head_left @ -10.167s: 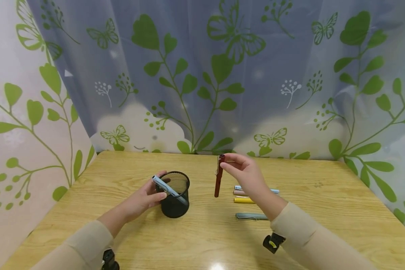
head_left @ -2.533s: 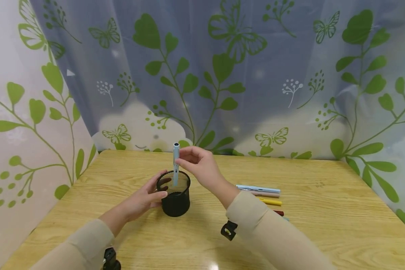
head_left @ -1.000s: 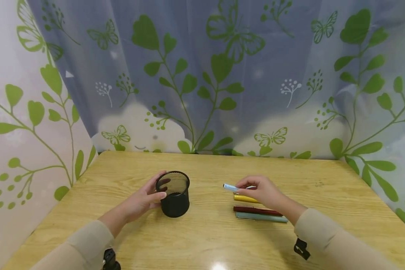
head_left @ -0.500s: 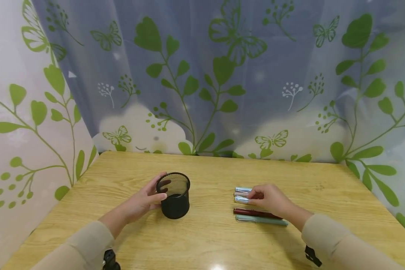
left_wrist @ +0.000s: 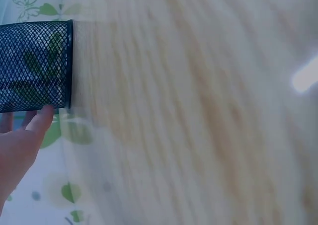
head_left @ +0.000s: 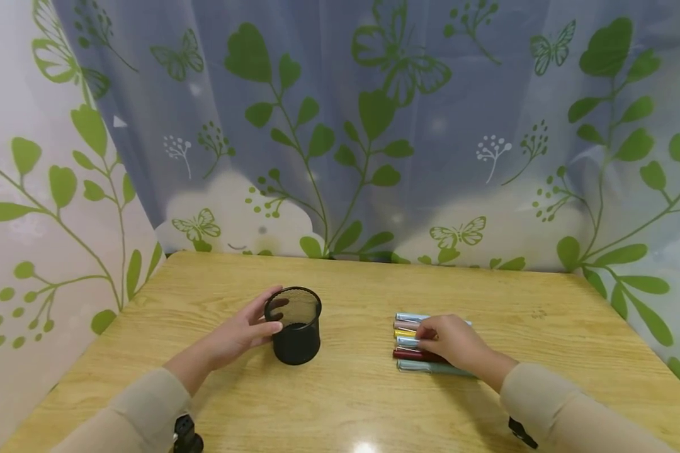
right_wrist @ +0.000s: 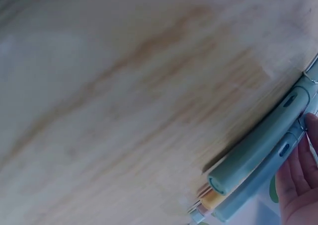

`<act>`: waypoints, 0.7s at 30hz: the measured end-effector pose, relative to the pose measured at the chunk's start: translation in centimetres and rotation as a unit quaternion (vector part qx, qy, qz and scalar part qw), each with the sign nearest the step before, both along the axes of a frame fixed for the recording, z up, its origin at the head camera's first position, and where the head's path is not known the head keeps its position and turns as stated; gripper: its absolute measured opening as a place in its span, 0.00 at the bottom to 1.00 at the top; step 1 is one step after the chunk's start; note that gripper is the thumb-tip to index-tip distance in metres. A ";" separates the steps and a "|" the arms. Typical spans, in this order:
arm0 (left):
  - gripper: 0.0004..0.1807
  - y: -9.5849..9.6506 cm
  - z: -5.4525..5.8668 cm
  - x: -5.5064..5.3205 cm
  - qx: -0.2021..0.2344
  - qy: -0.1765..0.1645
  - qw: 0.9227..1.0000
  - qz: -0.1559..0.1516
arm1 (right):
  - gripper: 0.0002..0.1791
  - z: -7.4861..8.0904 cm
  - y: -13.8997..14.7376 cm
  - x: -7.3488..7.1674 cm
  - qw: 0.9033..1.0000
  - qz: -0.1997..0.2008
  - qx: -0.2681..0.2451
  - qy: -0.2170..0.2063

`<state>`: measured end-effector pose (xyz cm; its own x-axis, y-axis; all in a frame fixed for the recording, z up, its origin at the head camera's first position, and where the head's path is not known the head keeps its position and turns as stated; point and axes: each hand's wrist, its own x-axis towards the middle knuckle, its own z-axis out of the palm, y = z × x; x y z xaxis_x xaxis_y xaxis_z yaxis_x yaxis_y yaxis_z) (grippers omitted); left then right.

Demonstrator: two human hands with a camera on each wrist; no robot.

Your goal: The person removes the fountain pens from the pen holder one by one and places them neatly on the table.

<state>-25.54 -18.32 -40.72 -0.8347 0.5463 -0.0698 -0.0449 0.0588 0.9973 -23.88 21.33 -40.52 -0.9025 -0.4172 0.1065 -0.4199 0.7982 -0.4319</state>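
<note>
My left hand (head_left: 232, 336) grips the side of a black mesh pen cup (head_left: 296, 345), which stands upright with its inner bottom showing. In the left wrist view the thumb reaches the rim of the cup (left_wrist: 35, 66). My right hand (head_left: 456, 341) pinches a light blue pen (head_left: 406, 341) low over the table, level with the row of pens. It lies between a yellow pen (head_left: 403, 334) and a dark red pen (head_left: 410, 355). Nearest me is a pale green pen (head_left: 430, 367). The right wrist view shows fingers (right_wrist: 296, 173) at the light blue pen (right_wrist: 263, 178).
Farther back in the row lie a mauve pen (head_left: 406, 326) and another light blue pen (head_left: 410, 317), partly behind the right hand. The wooden table (head_left: 351, 402) ends at a printed curtain (head_left: 459, 157).
The dark red pen has been laid in the row. The right hand has taken the light blue pen out of the cup and lowered it between the yellow and dark red pens.
</note>
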 end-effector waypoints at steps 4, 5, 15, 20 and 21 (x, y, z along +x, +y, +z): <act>0.42 0.1 0.0 -0.4 -0.027 0.019 0.999 0.010 | 0.05 -0.1 -0.1 -0.1 0.999 0.006 0.020 0.025; 0.41 0.1 0.0 -0.4 -0.037 0.023 0.999 0.015 | 0.05 -0.2 -0.1 -0.2 0.999 0.007 0.026 0.031; 0.41 0.7 0.3 -0.7 -0.141 0.109 0.983 0.042 | 0.05 0.2 -0.2 0.0 0.998 0.002 0.046 0.046; 0.42 0.7 0.6 0.0 -0.224 0.161 0.958 0.072 | 0.12 1.7 0.6 1.1 0.997 -0.024 0.051 0.049; 0.43 0.6 0.7 0.3 -0.246 0.176 0.950 0.079 | 0.16 2.1 0.9 1.4 0.996 -0.029 0.060 0.052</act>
<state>-25.25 -17.71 -40.00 -0.9222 0.3865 0.0144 0.2395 0.5415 0.8059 -22.50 22.20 -38.45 -0.9120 -0.3809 0.1523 -0.4096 0.8654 -0.2888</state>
